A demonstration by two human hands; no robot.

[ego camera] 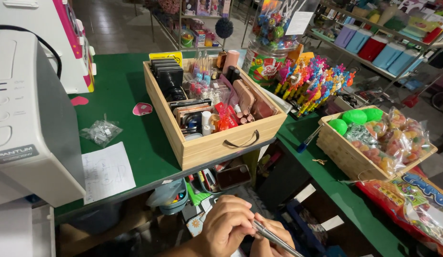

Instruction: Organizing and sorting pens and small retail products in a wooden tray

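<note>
Green felt covers the counter [126, 90], an L-shaped top that runs along the back and turns down the right side, with a gap below where a cluttered lower shelf shows. At the bottom edge of the view both hands are together: the left hand [226, 226] is curled over a thin silver metal rod [274, 239], which slants down to the right, and the right hand [273, 240] sits just under it, fingers closed against the same rod. Above them a light wooden crate [216, 143] with a dark strap handle stands on the felt, packed with small cosmetics, compacts and bottles. Left of it lie a sheet of white paper [107, 171], a small clear bag of metal bits [101, 132] and a pink cutout [142, 109], beside a big white printer [31, 119]. On the right arm of the counter a second wooden crate [345, 152] holds green balls and bagged sweets, with a blue pen [308, 140] near it. Behind stand a rack of bright toy pens [312, 83] and a jar of lollipops [269, 52]. Farther back, shop shelves [373, 43] carry coloured boxes over a tiled floor [121, 24].
</note>
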